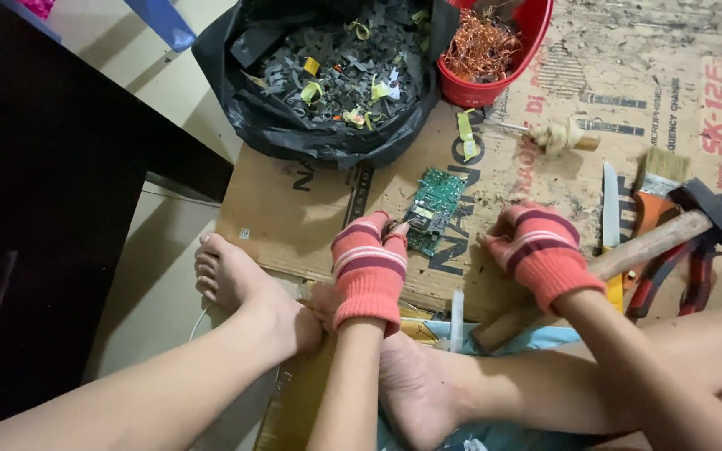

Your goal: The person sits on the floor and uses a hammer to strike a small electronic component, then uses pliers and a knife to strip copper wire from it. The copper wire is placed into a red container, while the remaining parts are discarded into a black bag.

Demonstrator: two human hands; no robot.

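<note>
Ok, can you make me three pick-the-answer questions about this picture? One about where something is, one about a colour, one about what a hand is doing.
1. Where is the red bucket?
A. beside the black bag
B. on the hammer
C. under the foot

2. What colour is the circuit board?
A. blue
B. green
C. white

3. What is the right hand doing?
A. resting open
B. waving
C. gripping the hammer handle

Answers: 1 A, the bucket stands right next to the bag. 2 B, its surface is green. 3 C, the gloved fingers wrap the wooden handle.
</note>
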